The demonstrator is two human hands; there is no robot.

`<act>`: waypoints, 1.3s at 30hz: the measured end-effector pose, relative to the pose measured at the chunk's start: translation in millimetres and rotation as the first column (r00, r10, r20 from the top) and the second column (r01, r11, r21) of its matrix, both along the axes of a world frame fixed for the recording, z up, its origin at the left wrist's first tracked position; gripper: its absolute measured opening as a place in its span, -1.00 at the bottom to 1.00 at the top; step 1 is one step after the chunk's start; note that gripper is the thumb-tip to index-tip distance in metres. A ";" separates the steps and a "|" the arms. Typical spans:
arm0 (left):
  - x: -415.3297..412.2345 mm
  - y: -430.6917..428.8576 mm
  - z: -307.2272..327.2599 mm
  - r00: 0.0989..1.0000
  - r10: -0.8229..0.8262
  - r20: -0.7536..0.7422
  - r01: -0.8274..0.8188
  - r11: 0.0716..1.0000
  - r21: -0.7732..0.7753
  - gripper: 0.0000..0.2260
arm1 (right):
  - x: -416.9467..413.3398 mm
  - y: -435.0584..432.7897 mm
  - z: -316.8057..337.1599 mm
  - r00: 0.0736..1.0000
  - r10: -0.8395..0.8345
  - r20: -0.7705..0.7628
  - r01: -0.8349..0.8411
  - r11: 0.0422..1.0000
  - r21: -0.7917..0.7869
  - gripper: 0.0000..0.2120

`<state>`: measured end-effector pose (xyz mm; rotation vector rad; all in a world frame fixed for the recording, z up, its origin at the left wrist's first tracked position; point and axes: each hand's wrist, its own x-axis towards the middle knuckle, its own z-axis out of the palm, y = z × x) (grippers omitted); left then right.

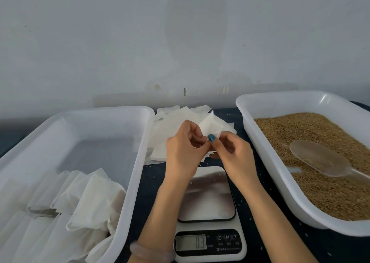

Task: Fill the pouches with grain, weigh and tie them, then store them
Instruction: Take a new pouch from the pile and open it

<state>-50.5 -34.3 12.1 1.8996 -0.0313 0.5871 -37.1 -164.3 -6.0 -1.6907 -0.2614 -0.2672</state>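
An empty white pouch [210, 125] is held up over the scale, pinched at its lower edge by both hands. My left hand [183, 152] grips it from the left and my right hand [234, 152] from the right, thumbs meeting at its mouth. Behind them lies a loose pile of empty white pouches [174, 120] on the dark table. The digital scale [208, 208] sits below my wrists with a bare steel plate; its display reads 0.3. The right white tub [280, 102] holds brown grain [312, 162] with a clear plastic scoop [320, 158] lying in it.
The left white tub [96, 126] holds several filled, tied white pouches [84, 198] in its near end. A few stray grains dot the dark tabletop [258, 240] around the scale. A plain grey wall rises behind the table.
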 end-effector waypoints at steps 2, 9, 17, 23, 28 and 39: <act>-0.7 -1.2 -0.1 1.000 0.008 -0.012 -0.008 1.000 0.029 -0.68 | 0.6 -2.5 0.5 1.000 0.004 -0.004 -0.004 1.000 -0.006 -0.86; -4.2 -0.2 4.9 0.999 -0.004 0.049 -0.004 0.988 0.152 -0.70 | 0.8 -8.8 1.7 0.997 -0.079 -0.005 0.078 0.987 -0.138 -0.82; -9.4 -10.0 4.7 0.952 0.091 0.293 -0.241 0.814 0.529 -0.87 | -3.4 -3.1 1.4 0.986 -0.165 -0.026 0.143 0.911 -0.388 -0.71; -11.1 -7.8 9.4 0.970 -0.060 0.236 -0.049 0.901 0.430 -0.85 | -4.3 -4.0 5.8 0.978 -0.207 0.039 0.211 0.953 -0.217 -0.87; -11.7 -7.8 6.2 0.967 -0.153 0.203 0.007 0.814 0.581 -0.55 | -4.6 -9.9 10.4 0.990 -0.130 0.055 0.140 0.960 -0.243 -0.90; -9.5 0.9 -4.2 0.987 -0.117 0.108 0.010 0.724 0.690 -0.49 | -0.2 -20.0 15.2 0.995 0.079 -0.059 -0.089 0.978 -0.189 -0.90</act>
